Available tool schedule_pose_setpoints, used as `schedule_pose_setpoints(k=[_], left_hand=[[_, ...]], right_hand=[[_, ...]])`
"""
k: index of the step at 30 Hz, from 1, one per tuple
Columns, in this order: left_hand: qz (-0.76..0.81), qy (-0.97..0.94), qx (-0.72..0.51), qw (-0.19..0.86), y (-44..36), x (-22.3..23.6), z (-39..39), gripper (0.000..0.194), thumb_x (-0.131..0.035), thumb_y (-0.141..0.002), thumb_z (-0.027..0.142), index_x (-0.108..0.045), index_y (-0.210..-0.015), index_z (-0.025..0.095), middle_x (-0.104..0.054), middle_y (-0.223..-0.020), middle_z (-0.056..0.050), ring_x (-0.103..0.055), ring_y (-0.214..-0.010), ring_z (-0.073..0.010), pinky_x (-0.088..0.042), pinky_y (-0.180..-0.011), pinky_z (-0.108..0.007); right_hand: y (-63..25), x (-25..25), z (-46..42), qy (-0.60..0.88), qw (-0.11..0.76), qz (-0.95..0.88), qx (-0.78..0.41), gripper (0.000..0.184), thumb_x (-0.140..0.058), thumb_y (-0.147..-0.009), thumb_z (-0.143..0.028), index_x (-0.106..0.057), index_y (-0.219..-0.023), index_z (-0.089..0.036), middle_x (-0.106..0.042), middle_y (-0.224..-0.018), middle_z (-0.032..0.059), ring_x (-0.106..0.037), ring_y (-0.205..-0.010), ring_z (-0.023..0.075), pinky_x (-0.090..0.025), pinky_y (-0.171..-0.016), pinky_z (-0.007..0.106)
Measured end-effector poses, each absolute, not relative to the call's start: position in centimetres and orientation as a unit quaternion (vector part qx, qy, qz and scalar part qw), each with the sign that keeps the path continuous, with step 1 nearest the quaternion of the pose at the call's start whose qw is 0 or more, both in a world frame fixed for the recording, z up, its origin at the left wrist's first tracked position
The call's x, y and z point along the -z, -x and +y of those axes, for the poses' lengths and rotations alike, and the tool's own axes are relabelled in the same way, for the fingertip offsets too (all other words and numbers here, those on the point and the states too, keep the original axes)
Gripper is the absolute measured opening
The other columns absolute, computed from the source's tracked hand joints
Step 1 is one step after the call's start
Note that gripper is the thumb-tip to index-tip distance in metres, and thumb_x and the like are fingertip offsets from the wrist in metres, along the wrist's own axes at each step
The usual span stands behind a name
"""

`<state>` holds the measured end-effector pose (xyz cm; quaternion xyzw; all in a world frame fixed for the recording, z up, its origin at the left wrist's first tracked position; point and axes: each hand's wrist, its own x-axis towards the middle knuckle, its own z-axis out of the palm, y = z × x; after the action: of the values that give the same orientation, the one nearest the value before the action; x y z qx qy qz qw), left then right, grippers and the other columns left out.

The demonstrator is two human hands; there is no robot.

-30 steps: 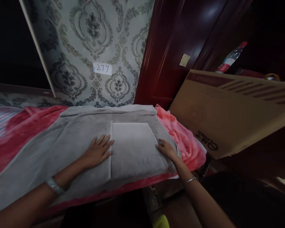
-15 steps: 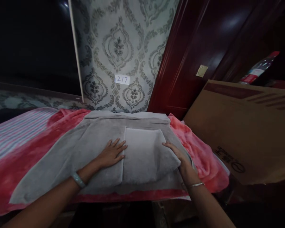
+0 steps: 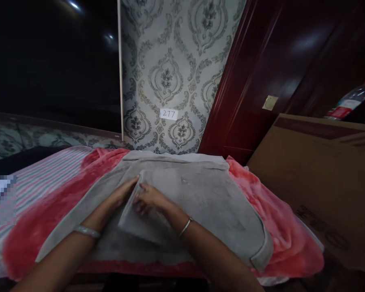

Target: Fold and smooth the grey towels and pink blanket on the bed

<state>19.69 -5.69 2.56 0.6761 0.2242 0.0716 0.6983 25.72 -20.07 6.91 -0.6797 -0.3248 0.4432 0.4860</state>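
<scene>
Head view: our left hand [image 3: 126, 191] and right hand [image 3: 150, 198], grips unclear, should square the left edge of the grey flap [image 3: 147, 227].

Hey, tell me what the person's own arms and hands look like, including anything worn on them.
The left forearm and right forearm are bare, with no sleeves in view. The left hand and right hand are ungloved. A broad, pale bangle circles the left wrist; a thin, silvery bracelet circles the right. Blur leaves any rings uncertain.
</scene>
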Motion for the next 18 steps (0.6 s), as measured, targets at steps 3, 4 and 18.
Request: schedule_pose_setpoints(k=[3,4,18], left_hand=[[0.215,-0.671,-0.061,0.707,-18.8,-2.0,-5.7,0.054,-0.077,-0.065,0.062,-0.068,-0.089,0.015,-0.071,-0.066,-0.007,-0.065,-0.056,-0.0232,-0.052,-0.052,-0.033],[0.207,-0.678,-0.077,0.701,-18.7,-1.9,-5.9,0.051,-0.079,-0.063,0.057,-0.068,-0.091,0.015,-0.073,-0.071,-0.007,-0.067,-0.06,-0.0235,-0.054,-0.055,-0.033],[0.294,-0.832,-0.147,0.447,-19.2,-1.4,-4.7,0.042,-0.05,-0.076,0.025,-0.072,-0.11,0.012,-0.078,-0.097,-0.011,-0.074,-0.087,-0.0289,-0.06,-0.077,-0.037]], right_hand=[[-25.2,-5.1,-21.4,0.671,0.493,-0.332,-0.443,0.058,-0.065,-0.082,-0.026,-0.055,-0.139,-0.02,-0.066,-0.08,-0.0023,-0.055,-0.047,0.0088,-0.046,-0.043,0.02],[-25.6,-4.7,-22.4,0.671,0.508,-0.339,-0.421,0.053,-0.064,-0.082,-0.027,-0.06,-0.134,-0.018,-0.067,-0.081,-0.0016,-0.054,-0.047,0.0074,-0.044,-0.042,0.019],[-31.9,-0.7,-31.7,0.67,0.649,-0.276,-0.232,0.056,-0.066,-0.07,-0.056,-0.072,-0.111,-0.018,-0.07,-0.08,0.0021,-0.057,-0.058,0.0126,-0.043,-0.049,0.024]])
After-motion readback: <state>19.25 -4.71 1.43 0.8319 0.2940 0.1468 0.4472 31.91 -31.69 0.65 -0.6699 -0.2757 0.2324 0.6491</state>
